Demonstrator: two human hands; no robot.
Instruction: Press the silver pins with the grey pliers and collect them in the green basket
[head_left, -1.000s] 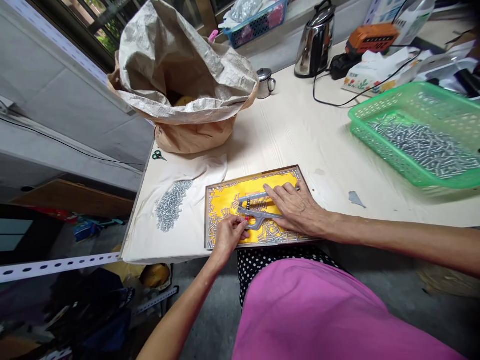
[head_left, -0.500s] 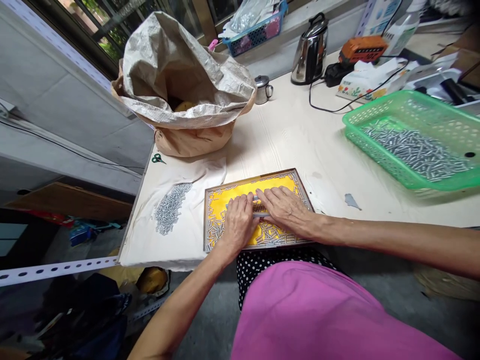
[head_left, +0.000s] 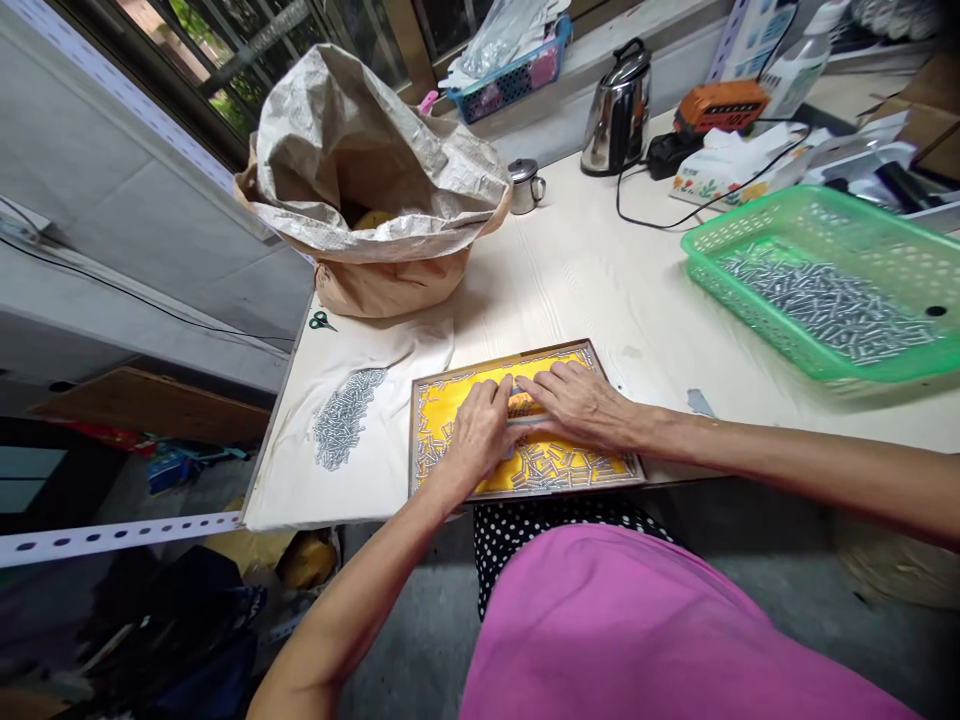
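A shallow brown-edged tray point(head_left: 412, 440) with a yellow bottom lies at the table's front edge. Small silvery metal pins point(head_left: 559, 466) are scattered over its near half and line its rim. Above the tray, my left hand point(head_left: 480, 425) and my right hand point(head_left: 576, 402) grip opposite ends of a narrow grey-edged piece point(head_left: 529, 421). Two grey bars of it show between the hands, with yellow-orange visible in the gap. My fingers are bent over its ends and cover most of it, so its exact kind is hidden.
A pile of pins point(head_left: 349, 418) lies on white cloth at left, near green-handled scissors point(head_left: 322, 321). A large open sack point(head_left: 390, 280) stands behind. On the right is a green basket point(head_left: 757, 325) with more pins; a kettle point(head_left: 616, 110) and metal cup point(head_left: 526, 187) stand farther back.
Between the grey bars, a brown ribbed surface showed before; now yellow-orange shows there. My hands stay on the piece, shifted slightly. The whole view has moved a little.
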